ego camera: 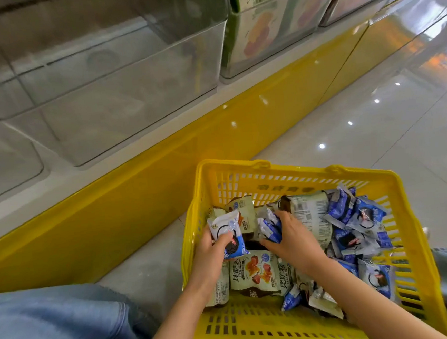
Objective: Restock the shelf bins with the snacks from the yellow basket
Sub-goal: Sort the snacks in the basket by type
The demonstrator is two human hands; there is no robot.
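The snacks lie loose in the yellow basket (270, 170), which stands on the glossy tiled floor (373, 120) just beside the yellow base (151, 180) of the shelf. Blue-and-white packets (360, 220) are heaped along the basket's right side, and cream packets with brown print (254, 274) fill its middle and left side. The near left corner shows bare slotted bottom.

The left grip (210, 253) reaches in over the basket's left rim. Its fingers and thumb curl round one white-and-blue packet (228, 233) held upright above the cream ones. The right grip (292, 236) is near the basket's middle, palm down. Its thumb and fingers pinch a second blue-and-white packet (268, 226) against the pile.

Above the base, a clear shelf bin (119, 78) stands at the left. Next to it on the right, another clear bin holds a green carton (261, 19) with printed fruit. A knee in blue denim (56, 329) fills the near left corner of the view.
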